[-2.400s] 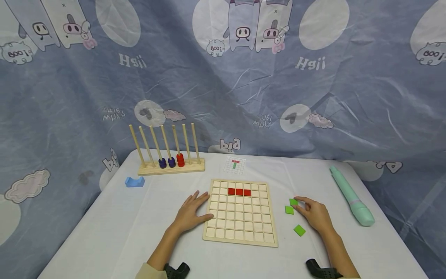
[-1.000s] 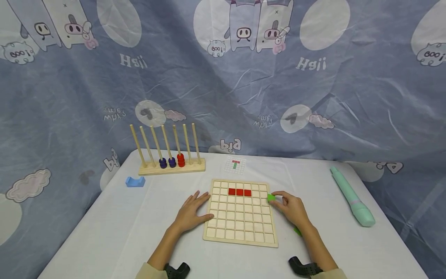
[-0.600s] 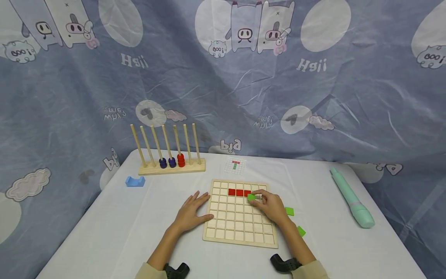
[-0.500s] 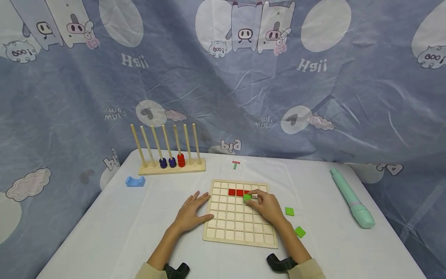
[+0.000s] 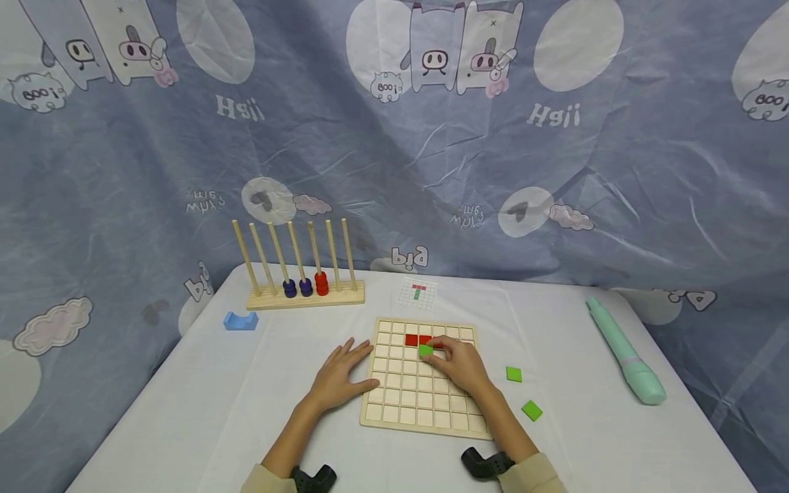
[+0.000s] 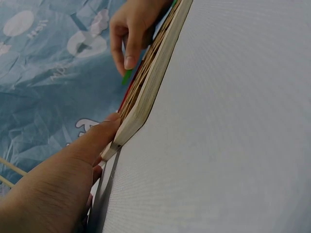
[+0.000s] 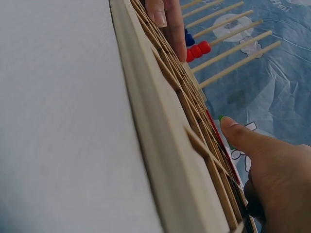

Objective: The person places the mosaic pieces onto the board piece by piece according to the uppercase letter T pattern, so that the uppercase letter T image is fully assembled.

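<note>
A square wooden grid board (image 5: 425,418) lies mid-table, with red square tiles (image 5: 411,340) in a row near its far side. My right hand (image 5: 462,364) pinches a green square tile (image 5: 425,350) between thumb and fingers, over the cell just below the middle red one. In the left wrist view, the green tile (image 6: 127,77) hangs tilted from the fingertips above the grid. My left hand (image 5: 339,376) rests at the board's left edge, fingers spread and straight, thumb touching the frame. Two more green tiles (image 5: 514,374) lie on the cloth to the right.
Behind the board is a small printed grid card (image 5: 417,293) with a red-and-green T. A wooden peg rack (image 5: 307,299) with blue and red beads stands at back left, beside a blue curved block (image 5: 240,322). A mint-green microphone-shaped object (image 5: 625,352) lies at the right.
My right hand has picked up one green tile from the cloth at the right and carried it leftward over the board to below the red row. The left hand has stayed in place.
</note>
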`<state>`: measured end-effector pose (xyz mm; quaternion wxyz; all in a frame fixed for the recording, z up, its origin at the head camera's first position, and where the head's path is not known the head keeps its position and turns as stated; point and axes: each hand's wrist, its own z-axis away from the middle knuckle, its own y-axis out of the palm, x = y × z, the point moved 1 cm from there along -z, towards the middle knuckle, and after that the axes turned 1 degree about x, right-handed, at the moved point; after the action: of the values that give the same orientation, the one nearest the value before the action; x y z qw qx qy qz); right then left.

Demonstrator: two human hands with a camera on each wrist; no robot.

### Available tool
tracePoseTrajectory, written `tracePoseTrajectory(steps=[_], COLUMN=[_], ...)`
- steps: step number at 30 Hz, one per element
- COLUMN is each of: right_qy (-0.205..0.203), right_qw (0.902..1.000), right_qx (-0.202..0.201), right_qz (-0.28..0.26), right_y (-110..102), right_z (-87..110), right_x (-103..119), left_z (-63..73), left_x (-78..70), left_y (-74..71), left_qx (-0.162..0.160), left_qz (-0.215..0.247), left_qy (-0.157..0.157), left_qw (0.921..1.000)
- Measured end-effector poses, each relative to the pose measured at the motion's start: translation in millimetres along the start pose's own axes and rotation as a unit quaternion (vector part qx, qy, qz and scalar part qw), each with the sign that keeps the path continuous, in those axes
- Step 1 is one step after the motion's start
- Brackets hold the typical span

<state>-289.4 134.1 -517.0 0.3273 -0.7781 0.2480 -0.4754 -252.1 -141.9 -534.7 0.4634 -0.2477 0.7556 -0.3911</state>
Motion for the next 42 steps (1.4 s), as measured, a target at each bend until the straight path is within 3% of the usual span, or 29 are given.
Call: tracePoseTrajectory(steps=[42], right_qy=[0.003], right_qw=[0.9995], right_qx=[0.014], right_qz=[0.029], right_y=[2.8], right_z=[0.7], right_x=[-1.4], left_z=[0.5], left_x=[1.8], left_y=[1.1], left_qx=[0.01], left_qz=[-0.01], left_qy=[-0.016], left_qw=[0.9998])
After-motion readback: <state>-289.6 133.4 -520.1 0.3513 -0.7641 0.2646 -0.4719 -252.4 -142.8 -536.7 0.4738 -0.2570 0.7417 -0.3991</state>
